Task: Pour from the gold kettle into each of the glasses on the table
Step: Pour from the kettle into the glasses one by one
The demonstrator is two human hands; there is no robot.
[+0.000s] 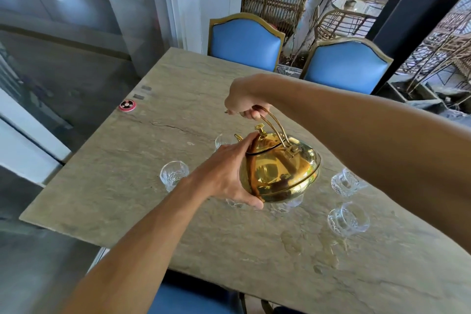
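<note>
The gold kettle (283, 171) hangs tilted above the stone table (132, 160), its spout tip pointing away toward a glass (219, 141) half hidden behind it. My right hand (246, 103) grips the kettle's arched handle from above. My left hand (224, 176) presses flat against the kettle's side, a fingertip on the lid. Clear cut glasses stand around: one (173, 175) to the left, two on the right (344, 182) (348, 219), and two partly hidden under the kettle (286, 205) (233, 202).
Two blue chairs (246, 41) (348, 66) stand at the table's far side. A small red and black round button device (126, 105) lies near the left edge. Wet patches (328, 250) mark the table near me. Another blue seat (188, 298) is below.
</note>
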